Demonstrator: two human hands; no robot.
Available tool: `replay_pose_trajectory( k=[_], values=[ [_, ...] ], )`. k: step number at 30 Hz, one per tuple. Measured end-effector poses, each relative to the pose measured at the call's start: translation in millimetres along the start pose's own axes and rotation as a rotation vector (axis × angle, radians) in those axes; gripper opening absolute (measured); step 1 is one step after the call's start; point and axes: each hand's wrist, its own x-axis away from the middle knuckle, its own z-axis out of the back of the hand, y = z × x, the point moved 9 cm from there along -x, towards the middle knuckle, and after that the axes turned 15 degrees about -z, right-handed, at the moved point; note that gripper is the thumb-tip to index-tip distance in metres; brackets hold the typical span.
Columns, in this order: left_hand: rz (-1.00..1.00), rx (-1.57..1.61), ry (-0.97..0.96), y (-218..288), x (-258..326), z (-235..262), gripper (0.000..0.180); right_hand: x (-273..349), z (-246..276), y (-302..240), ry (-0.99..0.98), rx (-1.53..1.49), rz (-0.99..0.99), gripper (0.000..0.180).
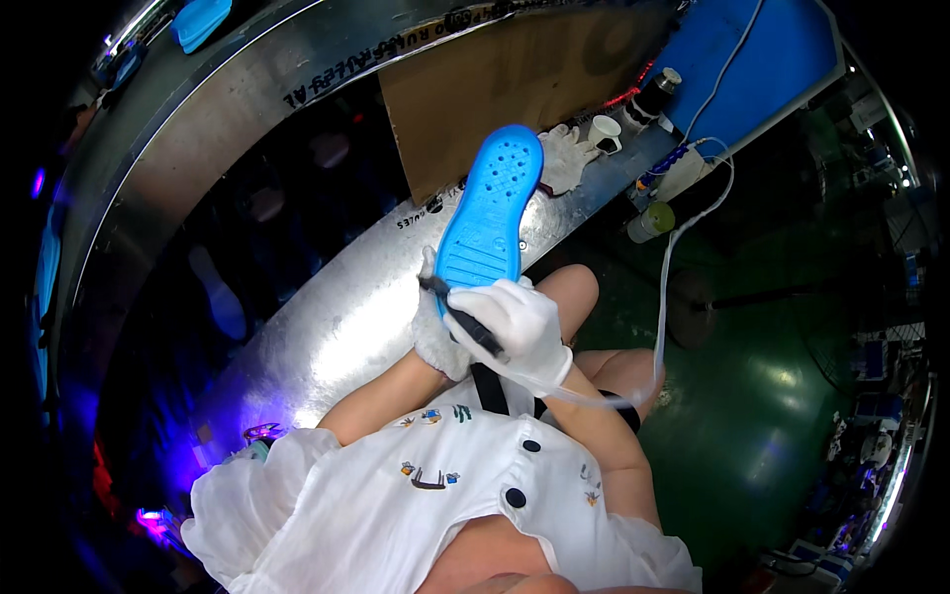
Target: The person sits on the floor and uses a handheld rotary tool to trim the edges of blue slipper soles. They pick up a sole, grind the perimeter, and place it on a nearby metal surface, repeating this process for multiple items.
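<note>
Blue rubber sole (492, 213), ridged, gripped by left hand (435, 332); right hand (515, 327) grips black tool (460, 317).

We work at a curved, shiny metal desk (327, 327) that sweeps from 7 o'clock up toward 2 o'clock. A brown cardboard sheet (515, 89) leans at 12 o'clock. Beside it, toward 1 o'clock, lie a white glove (566, 156), a white cup (605, 132) and a dark bottle (653, 94). A white power strip (683, 170) sits at the desk's 2 o'clock edge, a green-capped container (650, 222) just below it.
</note>
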Motion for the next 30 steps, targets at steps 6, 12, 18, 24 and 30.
replay_pose_trajectory(
  k=[6,12,18,24,30],
  values=[
    [0.013,-0.157,0.219,-1,15,-21,0.094,-9,33,33,0.267,-0.098,-0.145,0.019],
    [0.073,-0.431,0.134,-7,12,-1,0.096,-4,41,34,0.315,-0.142,-0.094,0.023],
    [-0.183,-0.802,-0.033,7,4,38,0.095,-4,14,-6,0.055,0.111,0.104,0.026],
    [0.120,-0.184,0.225,-15,28,-9,0.096,-3,35,22,0.328,0.090,-0.001,0.019],
    [0.069,-0.256,-0.183,-8,20,-22,0.092,-4,45,26,0.319,-0.055,-0.077,0.020]
  ],
)
